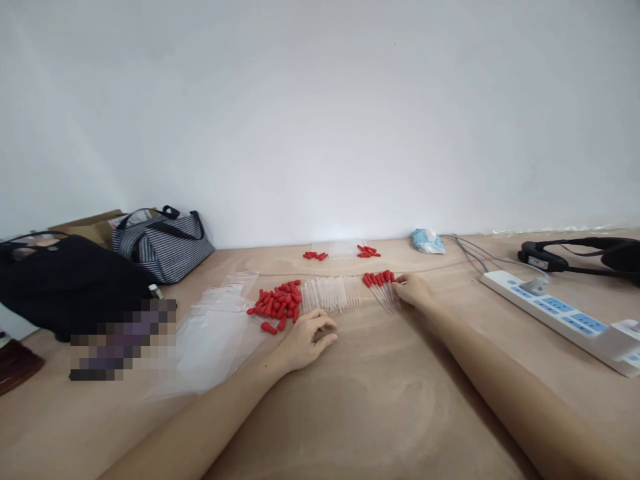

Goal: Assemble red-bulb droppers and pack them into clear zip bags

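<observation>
**Right hand (pixel 414 291) at the fan of red-topped droppers (pixel 379 279), left hand (pixel 305 340) near the loose red bulbs (pixel 277 301)**

Take the row of clear tubes (pixel 327 293) on the worktop (pixel 380 407) as the clock's centre. The droppers lie fanned at three o'clock, bulbs away from the person, stems slanting nearer. The right hand sits just beyond them, its fingertips at the outermost dropper; its fingers are mostly hidden, so I cannot tell whether they grip it. At seven o'clock the left hand rests with fingers loosely curled, thumb apart, nothing visible between them.

The loose bulbs are heaped at nine o'clock, overlapping the edge of the clear plastic bags (pixel 215 333). Near twelve, a farther set of clear tubes (pixel 341 251) lies between two small groups of red bulbs (pixel 315 255). Well off toward three are a white power strip (pixel 557 305) and a black headset (pixel 545 261); a striped bag (pixel 173 248) stands between nine and ten.
</observation>
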A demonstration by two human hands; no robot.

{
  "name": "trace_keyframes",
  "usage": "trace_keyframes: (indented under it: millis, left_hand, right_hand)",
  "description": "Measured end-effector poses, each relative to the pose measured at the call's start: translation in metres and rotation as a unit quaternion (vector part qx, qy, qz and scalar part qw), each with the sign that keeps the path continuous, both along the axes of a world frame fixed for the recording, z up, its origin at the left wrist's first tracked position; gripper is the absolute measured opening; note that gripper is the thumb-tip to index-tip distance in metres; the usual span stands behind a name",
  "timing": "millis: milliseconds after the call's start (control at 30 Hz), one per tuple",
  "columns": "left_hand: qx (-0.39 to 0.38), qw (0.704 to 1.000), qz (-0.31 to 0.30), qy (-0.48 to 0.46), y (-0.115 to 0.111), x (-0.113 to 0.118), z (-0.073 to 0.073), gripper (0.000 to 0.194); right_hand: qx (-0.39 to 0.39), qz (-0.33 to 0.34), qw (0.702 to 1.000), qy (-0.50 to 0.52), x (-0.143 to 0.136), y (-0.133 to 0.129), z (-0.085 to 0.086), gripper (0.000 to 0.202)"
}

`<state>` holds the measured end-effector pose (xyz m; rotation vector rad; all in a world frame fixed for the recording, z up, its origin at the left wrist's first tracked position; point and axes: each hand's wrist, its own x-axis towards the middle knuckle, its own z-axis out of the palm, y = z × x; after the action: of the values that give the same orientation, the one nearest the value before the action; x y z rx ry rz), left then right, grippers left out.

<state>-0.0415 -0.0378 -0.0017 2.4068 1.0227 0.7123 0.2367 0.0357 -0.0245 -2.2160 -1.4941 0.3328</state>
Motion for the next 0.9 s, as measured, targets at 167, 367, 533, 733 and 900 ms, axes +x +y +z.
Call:
trace_keyframes:
  millis: [167,367,533,733,900]
  left_hand:
    - [-0.001,1.0,0.006,0.009,-0.001,0.001,0.003,0.008]
    - [0.002,1.0,0.005,0.006,-0.001,0.001,0.001,0.009]
    - [0.082,0.993,0.085,0.0,0.008,0.0,0.001,0.009]
    - [0.186,0.941,0.261,0.108,0.034,-0.025,0.026,0.009]
    - [0.137,0.925,0.306,0.178,0.045,-0.044,0.033,0.015]
  right_hand:
    - [0.011,-0.021,1.0,-0.02,0.0,-0.001,0.002,0.032]
    - [0.029,-0.031,0.999,-0.034,-0.005,-0.003,0.004,0.035]
    - [0.049,-0.034,0.998,-0.033,-0.007,-0.005,0.006,0.033]
    - [0.1,0.075,0.99,-0.061,-0.036,-0.013,0.011,0.023]
    - [0.097,0.112,0.981,-0.126,-0.071,-0.018,0.014,0.027]
